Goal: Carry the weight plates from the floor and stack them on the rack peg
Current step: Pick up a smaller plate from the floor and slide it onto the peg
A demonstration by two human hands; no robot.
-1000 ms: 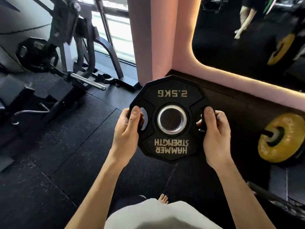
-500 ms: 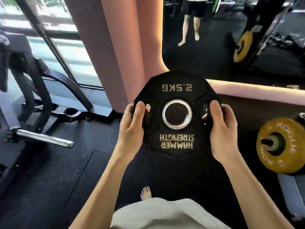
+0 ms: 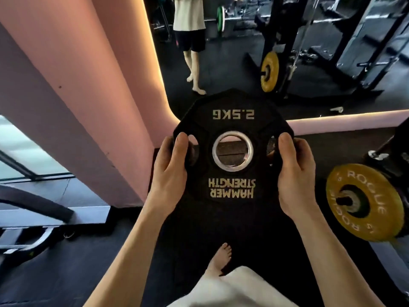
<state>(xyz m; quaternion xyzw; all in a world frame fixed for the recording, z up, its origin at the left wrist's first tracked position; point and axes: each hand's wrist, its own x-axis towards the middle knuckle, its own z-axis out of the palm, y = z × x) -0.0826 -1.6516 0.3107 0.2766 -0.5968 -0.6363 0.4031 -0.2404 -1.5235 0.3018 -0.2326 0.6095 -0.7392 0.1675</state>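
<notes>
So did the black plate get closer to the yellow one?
Yes. The black 2.5 kg plate has moved rightward toward the yellow Rogue plate, away from the window.

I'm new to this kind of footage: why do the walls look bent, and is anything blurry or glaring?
Head view: the wide lens bows the pink wall; the black plate, gripped by the left hand and right hand, is sharp; the window is washed out, the machine frame smeared; a light strip glows around the mirror.

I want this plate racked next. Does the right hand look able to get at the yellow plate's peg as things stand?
Probably yes: the peg is just right of the right hand, nothing between. But that hand grips the black plate along with the left hand.
</notes>
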